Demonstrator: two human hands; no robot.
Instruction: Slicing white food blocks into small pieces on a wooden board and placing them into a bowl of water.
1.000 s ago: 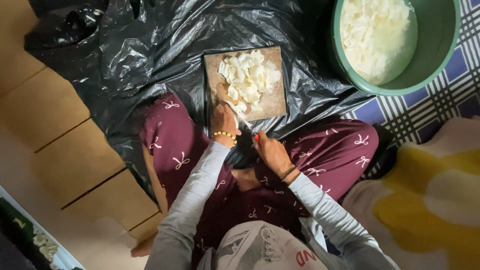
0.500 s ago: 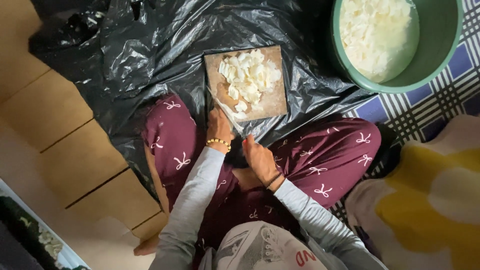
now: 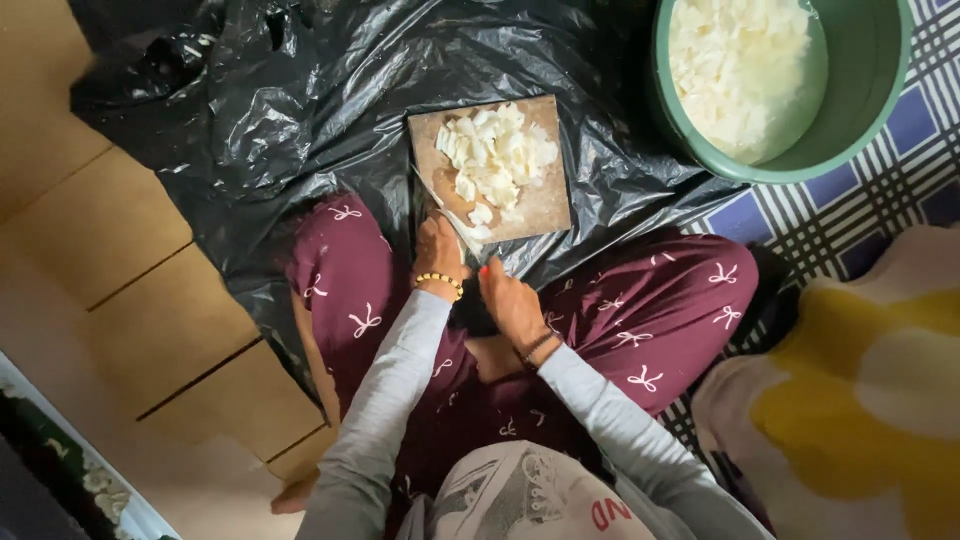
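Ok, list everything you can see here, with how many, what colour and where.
cutting board: one, brown, on the plastic sheet ahead of the knees
chopped pieces: a pile, whitish, on the cutting board
basin: one, green, top right, holding more whitish pieces
plastic sheet: one, black, crumpled over the floor
checked mat: one, blue and white, at right
yellow and white cloth: one, bottom right
left hand: beaded bracelet, at the board's near edge
right hand: dark wristband, just below the board
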